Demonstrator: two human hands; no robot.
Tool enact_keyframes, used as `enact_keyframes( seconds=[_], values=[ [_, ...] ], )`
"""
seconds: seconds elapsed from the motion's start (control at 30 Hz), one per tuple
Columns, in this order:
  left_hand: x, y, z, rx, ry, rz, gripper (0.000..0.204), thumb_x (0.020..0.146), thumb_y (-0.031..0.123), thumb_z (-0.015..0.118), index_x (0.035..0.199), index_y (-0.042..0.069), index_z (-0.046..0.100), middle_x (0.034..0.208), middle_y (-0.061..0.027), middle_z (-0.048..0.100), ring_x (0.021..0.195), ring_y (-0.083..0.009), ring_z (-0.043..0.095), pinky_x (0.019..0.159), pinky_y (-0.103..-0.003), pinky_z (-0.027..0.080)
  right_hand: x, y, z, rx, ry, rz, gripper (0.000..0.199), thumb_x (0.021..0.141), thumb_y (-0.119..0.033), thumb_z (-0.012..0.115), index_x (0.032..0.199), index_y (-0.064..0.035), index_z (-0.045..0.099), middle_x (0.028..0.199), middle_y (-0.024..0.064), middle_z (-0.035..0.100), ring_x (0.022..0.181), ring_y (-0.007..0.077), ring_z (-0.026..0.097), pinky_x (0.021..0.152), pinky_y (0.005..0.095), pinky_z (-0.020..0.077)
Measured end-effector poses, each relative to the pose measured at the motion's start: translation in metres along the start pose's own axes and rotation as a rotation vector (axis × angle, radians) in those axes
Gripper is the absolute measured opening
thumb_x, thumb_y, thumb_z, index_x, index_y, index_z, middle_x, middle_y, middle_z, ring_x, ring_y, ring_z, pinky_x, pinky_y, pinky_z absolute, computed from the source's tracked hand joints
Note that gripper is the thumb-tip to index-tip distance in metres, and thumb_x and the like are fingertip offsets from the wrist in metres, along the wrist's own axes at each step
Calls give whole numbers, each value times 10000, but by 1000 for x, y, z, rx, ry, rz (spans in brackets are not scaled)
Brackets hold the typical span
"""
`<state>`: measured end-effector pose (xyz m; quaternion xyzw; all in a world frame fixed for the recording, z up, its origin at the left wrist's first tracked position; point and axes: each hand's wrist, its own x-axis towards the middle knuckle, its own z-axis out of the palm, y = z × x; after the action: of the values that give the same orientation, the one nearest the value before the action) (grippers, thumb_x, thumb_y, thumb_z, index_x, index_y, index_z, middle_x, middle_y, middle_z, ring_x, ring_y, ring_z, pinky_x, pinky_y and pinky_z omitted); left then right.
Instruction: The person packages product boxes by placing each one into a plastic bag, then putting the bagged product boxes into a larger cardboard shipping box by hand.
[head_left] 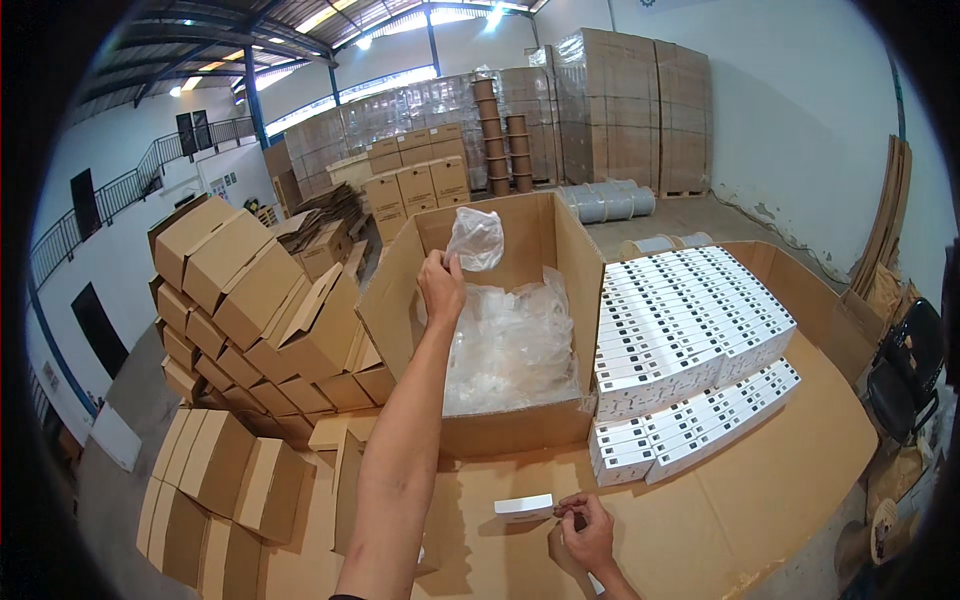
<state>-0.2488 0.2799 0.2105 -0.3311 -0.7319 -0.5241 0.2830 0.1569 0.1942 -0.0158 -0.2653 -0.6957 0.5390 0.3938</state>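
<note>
My left hand reaches over a big open cardboard carton and is closed on a crumpled clear plastic bag, pinched at its lower left side. Below it, many more clear plastic bags fill the carton. Lower down, over the cardboard-covered table, my right hand has its fingers curled together at the right end of a small flat white box. The fingertips' exact grip is partly hidden. A bit of something white shows beside the right wrist.
Rows of white boxes are stacked in two tiers right of the carton. Brown cardboard boxes pile up at the left, with more nearer me. A black chair stands at the far right. Wrapped pallets line the back.
</note>
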Motion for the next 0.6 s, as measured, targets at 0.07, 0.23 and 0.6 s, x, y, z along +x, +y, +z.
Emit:
enact_keyframes(
  seconds=[0.07,0.23,0.6],
  values=[
    [4,12,-7,-66,22,-51,190,951,170,667,943,-17,637,864,-184,693,849,-337,693,809,-454,529,0,1,1,-2,-1,-15,97,910,39,588,1003,23,608,888,121,741,826,188,752,731,305,596],
    [7,37,-25,-267,116,-145,213,967,196,683,997,-11,641,919,-146,734,886,-234,725,790,-389,558,-1,-10,-1,5,0,-37,89,915,33,576,998,23,607,870,118,740,806,188,751,716,299,595],
    [-96,100,-103,-848,83,-244,195,1048,144,595,1150,-18,563,1064,-101,709,926,-155,685,812,-293,555,5,10,-2,106,30,-24,138,927,24,575,1064,17,581,892,119,733,824,189,755,729,297,589]
  ],
)
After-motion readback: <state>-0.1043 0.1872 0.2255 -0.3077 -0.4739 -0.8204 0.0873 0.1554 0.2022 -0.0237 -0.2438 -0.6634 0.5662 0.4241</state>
